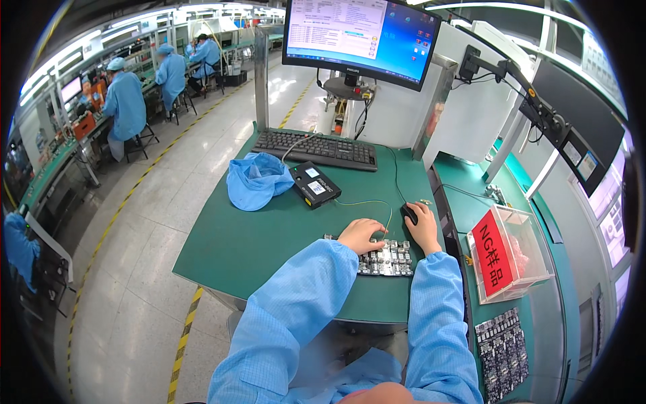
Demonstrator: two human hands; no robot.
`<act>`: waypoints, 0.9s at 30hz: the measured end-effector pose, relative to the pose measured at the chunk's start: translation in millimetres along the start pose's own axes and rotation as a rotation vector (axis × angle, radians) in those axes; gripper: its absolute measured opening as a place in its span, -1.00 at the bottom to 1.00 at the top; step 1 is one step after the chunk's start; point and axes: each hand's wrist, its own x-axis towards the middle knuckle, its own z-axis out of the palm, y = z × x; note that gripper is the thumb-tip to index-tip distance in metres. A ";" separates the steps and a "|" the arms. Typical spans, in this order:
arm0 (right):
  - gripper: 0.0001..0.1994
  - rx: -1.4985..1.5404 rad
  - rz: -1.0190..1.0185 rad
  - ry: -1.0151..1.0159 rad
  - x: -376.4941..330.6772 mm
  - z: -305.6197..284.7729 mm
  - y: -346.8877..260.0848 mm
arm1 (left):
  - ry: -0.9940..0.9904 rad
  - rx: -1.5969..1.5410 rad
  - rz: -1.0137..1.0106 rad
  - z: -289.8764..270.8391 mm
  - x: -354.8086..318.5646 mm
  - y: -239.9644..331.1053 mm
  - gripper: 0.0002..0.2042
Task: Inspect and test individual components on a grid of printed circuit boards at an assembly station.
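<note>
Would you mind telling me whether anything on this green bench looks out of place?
One thing: a crumpled blue cap lies loose on the green bench, beside the black device. Otherwise the left hand rests on the tray of parts, right hand on the mouse.

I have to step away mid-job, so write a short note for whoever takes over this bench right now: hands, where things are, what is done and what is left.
Left hand: resting on the flat tray of small grey circuit modules at the near edge of the green bench mat; whether it grips anything is hidden.
Right hand: cupped over the black computer mouse, just beyond the tray.
The black rectangular box device with a white label lies mid-mat, beside a crumpled blue cloth cap; the black keyboard sits behind them, under the lit monitor.
Done: cannot tell how many modules are processed.
Left: check the monitor before continuing.
</note>
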 end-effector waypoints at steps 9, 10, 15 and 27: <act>-0.61 0.001 -0.007 0.010 -0.2 -0.4 -0.4 | 0.001 -0.006 -0.006 0.4 -0.7 -0.9 -0.66; -0.61 0.003 -0.013 0.013 -0.2 -0.2 -0.2 | 0.005 -0.003 -0.005 0.7 -0.8 -1.1 -0.66; -0.61 0.007 -0.015 0.016 -0.4 -0.1 0.4 | 0.004 -0.005 -0.007 0.2 -1.1 -0.2 -0.67; -0.61 -0.002 -0.017 0.023 -0.2 1.4 2.0 | 0.019 -0.003 0.019 -1.6 -1.0 1.6 -0.69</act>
